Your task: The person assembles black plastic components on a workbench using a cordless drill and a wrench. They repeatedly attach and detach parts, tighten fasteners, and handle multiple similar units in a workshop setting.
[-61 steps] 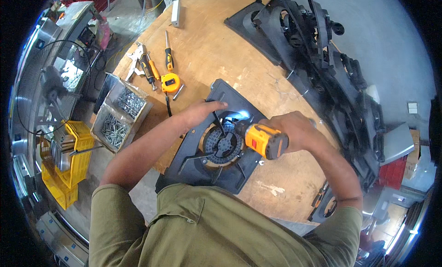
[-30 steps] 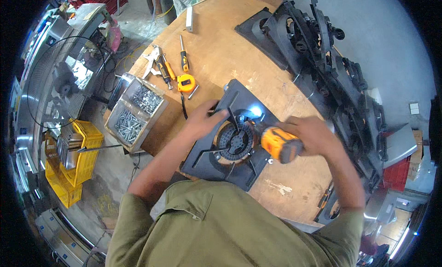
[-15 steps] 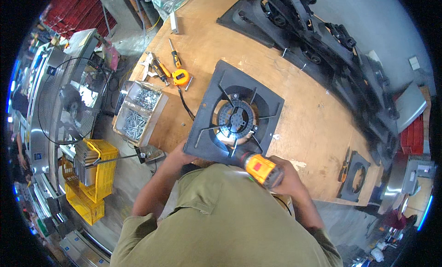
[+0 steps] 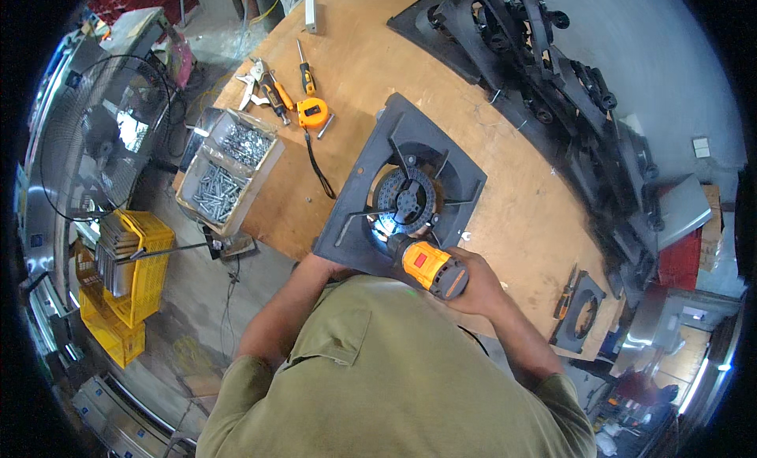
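— Wrapped around the back of a yellow and black power driver (image 4: 426,266), the right hand (image 4: 473,283) has its fingers shut tight on the tool's body. See it?

— Yes. The right forearm comes up from the lower right, elbow bent, wrist close to the chest, and the driver's nose points up and left at the near part of the black square fan frame (image 4: 402,191). A small blue-white light shines where the nose meets the frame.

— And the left hand (image 4: 330,267)?

— Mostly hidden. The left forearm runs up from the olive shirt (image 4: 378,371) to the frame's near edge, and the hand sits at that edge, under or against it. Whether its fingers are closed or spread, I cannot tell.

— Where does the frame lie?

— Flat on the wooden table (image 4: 371,56), at its near edge, with the round grille in the middle. Up and left of it lie an orange tape measure (image 4: 313,112), a screwdriver (image 4: 303,70) and pliers (image 4: 254,78). A tray of screws (image 4: 229,168) sits at the table's left edge. More black frames (image 4: 544,71) are stacked along the far right side.
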The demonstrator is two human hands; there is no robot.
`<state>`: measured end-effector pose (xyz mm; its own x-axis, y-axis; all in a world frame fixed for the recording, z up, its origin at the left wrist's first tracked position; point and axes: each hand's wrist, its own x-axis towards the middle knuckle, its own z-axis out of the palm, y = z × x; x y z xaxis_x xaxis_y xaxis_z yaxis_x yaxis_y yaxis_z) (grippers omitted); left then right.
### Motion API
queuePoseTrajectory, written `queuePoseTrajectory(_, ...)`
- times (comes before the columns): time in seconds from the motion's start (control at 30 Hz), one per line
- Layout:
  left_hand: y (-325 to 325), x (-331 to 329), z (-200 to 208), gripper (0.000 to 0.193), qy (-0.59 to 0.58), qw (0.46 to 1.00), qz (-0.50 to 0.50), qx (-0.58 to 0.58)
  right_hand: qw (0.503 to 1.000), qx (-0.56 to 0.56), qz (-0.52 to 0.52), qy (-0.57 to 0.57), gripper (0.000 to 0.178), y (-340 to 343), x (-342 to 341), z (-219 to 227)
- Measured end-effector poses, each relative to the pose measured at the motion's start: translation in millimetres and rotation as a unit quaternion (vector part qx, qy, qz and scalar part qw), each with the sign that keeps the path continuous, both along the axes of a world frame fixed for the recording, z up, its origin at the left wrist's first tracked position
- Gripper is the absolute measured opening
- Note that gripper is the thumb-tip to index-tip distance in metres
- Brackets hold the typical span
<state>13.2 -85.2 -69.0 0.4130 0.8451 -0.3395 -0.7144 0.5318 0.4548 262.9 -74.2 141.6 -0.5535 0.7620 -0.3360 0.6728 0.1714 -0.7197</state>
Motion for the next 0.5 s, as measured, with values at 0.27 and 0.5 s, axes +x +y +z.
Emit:
queuePoseTrajectory(0.27,8,-63,65,0.059,0.175,0.976,-0.069,-0.106,0.977,0.077,0.158,-0.120,0.056,30,-21,31)
queuePoseTrajectory(0.5,38,-53,119,0.071,0.240,0.956,-0.156,-0.060,0.885,0.125,0.361,-0.265,0.057,77,-50,54)
